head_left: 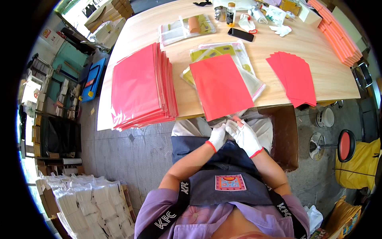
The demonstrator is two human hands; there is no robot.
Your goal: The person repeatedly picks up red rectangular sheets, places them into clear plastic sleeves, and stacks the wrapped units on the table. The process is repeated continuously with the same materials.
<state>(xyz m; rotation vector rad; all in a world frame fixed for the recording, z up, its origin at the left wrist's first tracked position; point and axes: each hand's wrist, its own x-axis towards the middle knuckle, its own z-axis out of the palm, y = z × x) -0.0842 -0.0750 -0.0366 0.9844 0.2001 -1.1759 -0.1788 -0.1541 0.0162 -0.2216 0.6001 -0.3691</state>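
Both hands wear white gloves with red cuffs and meet over my lap, just off the table's front edge. A red sheet (223, 85) lies in front of them, its near edge reaching past the table edge. Clear plastic (251, 114) shows along that near edge. My left hand (218, 136) is closed, its fingertips pinched on the clear plastic bag. My right hand (243, 136) is closed beside it, fingertips at the same spot; its thumb and a finger look bare. Beneath the red sheet lie clear bags with an olive-yellow print (248, 65).
A thick stack of red sheets in clear plastic (137, 83) stands left; loose red sheets (293, 77) fan out at right. Farther back are more packets (171, 32), a black phone (240, 34), a bottle (230, 16) and a white glove (281, 30). A cardboard box (287, 135) sits beside my right leg.
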